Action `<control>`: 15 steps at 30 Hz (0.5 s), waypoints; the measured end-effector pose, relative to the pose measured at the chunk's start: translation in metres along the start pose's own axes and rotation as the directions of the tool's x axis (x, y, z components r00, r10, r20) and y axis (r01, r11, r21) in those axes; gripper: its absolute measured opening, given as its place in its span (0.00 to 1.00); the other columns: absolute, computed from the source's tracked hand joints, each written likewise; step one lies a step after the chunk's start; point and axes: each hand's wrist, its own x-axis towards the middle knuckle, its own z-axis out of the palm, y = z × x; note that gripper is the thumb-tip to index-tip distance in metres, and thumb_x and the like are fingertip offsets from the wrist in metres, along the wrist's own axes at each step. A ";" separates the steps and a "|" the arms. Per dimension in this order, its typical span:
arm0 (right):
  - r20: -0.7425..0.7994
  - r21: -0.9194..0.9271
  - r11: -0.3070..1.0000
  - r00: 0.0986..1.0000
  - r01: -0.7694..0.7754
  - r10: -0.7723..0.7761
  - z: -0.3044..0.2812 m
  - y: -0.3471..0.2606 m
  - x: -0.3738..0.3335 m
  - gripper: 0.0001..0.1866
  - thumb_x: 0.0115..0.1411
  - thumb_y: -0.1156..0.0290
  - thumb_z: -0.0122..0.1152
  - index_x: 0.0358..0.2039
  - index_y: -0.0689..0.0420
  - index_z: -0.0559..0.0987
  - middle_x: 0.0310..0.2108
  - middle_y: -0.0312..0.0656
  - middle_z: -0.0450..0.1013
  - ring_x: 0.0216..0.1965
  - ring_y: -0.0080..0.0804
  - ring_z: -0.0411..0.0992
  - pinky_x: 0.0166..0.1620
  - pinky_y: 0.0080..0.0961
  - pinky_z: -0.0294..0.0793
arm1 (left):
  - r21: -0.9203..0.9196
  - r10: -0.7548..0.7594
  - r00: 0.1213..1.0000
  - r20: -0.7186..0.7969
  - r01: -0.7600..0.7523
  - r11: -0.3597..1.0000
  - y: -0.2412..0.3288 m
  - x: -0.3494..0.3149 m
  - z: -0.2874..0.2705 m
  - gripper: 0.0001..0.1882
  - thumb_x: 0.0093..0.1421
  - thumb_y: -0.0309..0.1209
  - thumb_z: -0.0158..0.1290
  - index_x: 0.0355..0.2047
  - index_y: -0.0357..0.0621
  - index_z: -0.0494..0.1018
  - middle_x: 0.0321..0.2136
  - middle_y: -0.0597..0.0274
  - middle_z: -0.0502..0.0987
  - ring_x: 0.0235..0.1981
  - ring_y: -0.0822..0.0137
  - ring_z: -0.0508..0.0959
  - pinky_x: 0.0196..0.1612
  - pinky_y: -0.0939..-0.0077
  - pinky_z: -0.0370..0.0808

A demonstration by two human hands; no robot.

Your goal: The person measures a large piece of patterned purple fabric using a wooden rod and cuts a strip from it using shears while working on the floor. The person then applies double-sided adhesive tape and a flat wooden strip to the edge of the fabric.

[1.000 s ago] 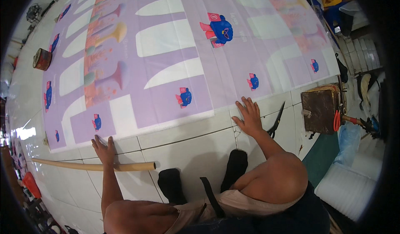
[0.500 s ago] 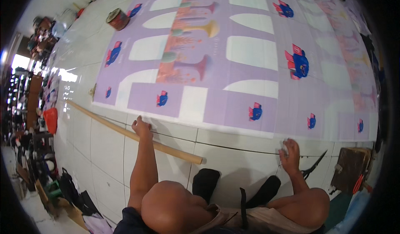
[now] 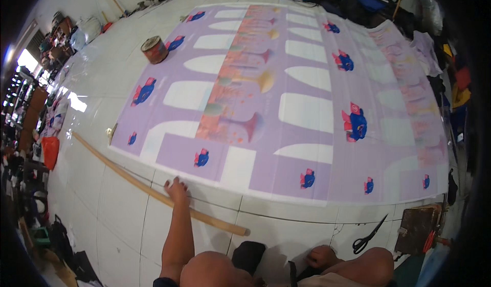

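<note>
A large printed fabric sheet (image 3: 307,151), lilac with white shapes, orange strips and blue-and-pink figures, lies flat over the tiled floor in front of me. My left hand (image 3: 177,191) is just short of its near edge, fingers loosely bent and apart, holding nothing. Under that wrist runs a long light-brown pole (image 3: 128,177), slanting across the tiles. Close to my body, by my dark-covered right foot, is my right hand (image 3: 322,257); its fingers point down and are partly hidden. Black-handled scissors (image 3: 369,236) lie on the floor to its right.
A rusty tin can (image 3: 154,50) weighs on the sheet's left edge. A worn brown box-like object (image 3: 417,231) stands at the near right, with a red-handled tool (image 3: 428,241) beside it. Clutter lines the left wall, and dark cloth bundles (image 3: 368,3) lie at the back right.
The view has tilted up, showing more of the far floor. My right hand has drawn back from the sheet's edge toward my foot. The left hand stays near the edge.
</note>
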 end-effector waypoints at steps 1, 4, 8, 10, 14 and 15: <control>0.005 0.031 1.000 1.000 0.001 -0.001 0.003 -0.001 0.005 0.10 0.49 0.64 0.68 0.22 0.53 0.77 0.19 0.40 0.68 0.21 0.43 0.70 0.24 0.38 0.70 | 0.157 0.139 0.989 -0.056 -0.129 0.979 0.011 0.010 -0.019 0.34 0.58 0.30 0.57 0.62 0.41 0.54 0.37 0.54 0.70 0.31 0.62 0.73 0.29 0.63 0.75; -0.074 -0.014 1.000 0.997 -0.016 0.015 -0.021 0.006 0.028 0.09 0.51 0.64 0.68 0.21 0.53 0.78 0.19 0.41 0.71 0.21 0.43 0.72 0.25 0.40 0.71 | 0.913 0.653 0.745 -0.136 -0.161 0.374 0.022 -0.001 -0.047 0.41 0.55 0.40 0.63 0.64 0.44 0.54 0.47 0.44 0.66 0.49 0.46 0.71 0.49 0.55 0.74; -0.143 -0.147 0.983 0.986 -0.110 0.089 -0.080 0.035 0.062 0.09 0.54 0.62 0.66 0.23 0.53 0.82 0.21 0.39 0.74 0.25 0.41 0.75 0.30 0.40 0.74 | 0.949 0.648 0.732 -0.213 -0.002 0.315 0.040 0.000 -0.086 0.45 0.54 0.47 0.64 0.64 0.44 0.55 0.49 0.45 0.66 0.50 0.46 0.71 0.51 0.54 0.75; -0.110 -0.287 0.958 0.994 -0.011 -0.021 -0.134 0.032 0.095 0.08 0.53 0.64 0.69 0.22 0.52 0.81 0.20 0.37 0.74 0.23 0.40 0.73 0.28 0.35 0.71 | 0.846 0.439 0.758 -0.483 0.273 0.458 0.043 0.000 -0.088 0.42 0.55 0.48 0.62 0.62 0.40 0.57 0.47 0.44 0.69 0.48 0.46 0.73 0.51 0.55 0.76; -0.004 -0.379 0.871 0.940 0.313 -0.340 -0.196 0.015 0.188 0.11 0.55 0.63 0.66 0.20 0.51 0.75 0.17 0.36 0.67 0.19 0.38 0.70 0.26 0.37 0.69 | 0.782 0.274 0.898 -0.345 0.114 0.613 0.039 0.051 -0.197 0.32 0.61 0.45 0.58 0.53 0.31 0.63 0.43 0.40 0.73 0.44 0.45 0.76 0.49 0.55 0.75; 0.044 -0.377 0.854 0.928 0.359 -0.370 -0.200 0.011 0.212 0.11 0.55 0.63 0.66 0.21 0.51 0.75 0.18 0.37 0.68 0.21 0.38 0.70 0.27 0.37 0.69 | 0.795 0.339 0.908 -0.246 -0.010 0.606 0.038 0.050 -0.208 0.30 0.61 0.44 0.57 0.51 0.29 0.64 0.42 0.39 0.74 0.42 0.45 0.77 0.48 0.55 0.75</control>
